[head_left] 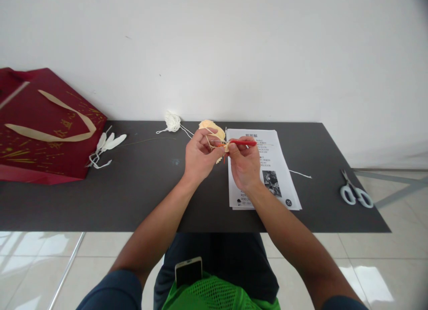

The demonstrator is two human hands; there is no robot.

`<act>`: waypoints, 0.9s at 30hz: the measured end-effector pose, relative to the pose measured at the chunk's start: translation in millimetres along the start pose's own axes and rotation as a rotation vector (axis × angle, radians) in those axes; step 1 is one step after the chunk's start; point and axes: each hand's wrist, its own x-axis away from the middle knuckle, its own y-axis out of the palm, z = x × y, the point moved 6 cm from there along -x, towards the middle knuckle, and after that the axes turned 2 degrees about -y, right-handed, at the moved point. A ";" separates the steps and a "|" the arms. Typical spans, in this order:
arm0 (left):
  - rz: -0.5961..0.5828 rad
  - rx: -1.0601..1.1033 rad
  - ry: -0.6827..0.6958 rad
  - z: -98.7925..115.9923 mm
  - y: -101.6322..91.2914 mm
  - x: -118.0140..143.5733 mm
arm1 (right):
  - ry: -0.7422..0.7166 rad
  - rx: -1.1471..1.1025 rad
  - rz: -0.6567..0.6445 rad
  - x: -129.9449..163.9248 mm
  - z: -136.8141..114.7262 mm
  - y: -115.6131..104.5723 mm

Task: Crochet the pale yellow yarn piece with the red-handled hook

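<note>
My right hand is closed around a crochet hook with a red handle, its thin metal shaft pointing left. My left hand pinches a small pale-yellow crochet piece, partly covered by my fingers, and yellow yarn runs over the left fingers. The hook's tip meets the work between both hands. A bit of orange-red shows at the piece, too small to make out. Just behind my left hand lies a ball of pale-yellow yarn, partly hidden.
Printed sheets lie under my right hand on the dark table. A white yarn ball rests by the wall. Scissors lie far right. At left stand a red gift bag and white crocheted pieces. A phone is on my lap.
</note>
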 end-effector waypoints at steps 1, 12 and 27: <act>0.004 0.028 -0.017 -2.2 -0.6 -0.4 | -0.001 0.000 -0.001 0.3 0.3 0.2; 0.049 -0.057 -0.002 -4.4 -2.7 0.6 | 0.085 -0.052 0.000 2.1 2.4 5.7; 0.203 -0.192 0.063 -9.9 -18.4 -6.6 | 0.446 0.121 -0.077 13.2 17.8 6.9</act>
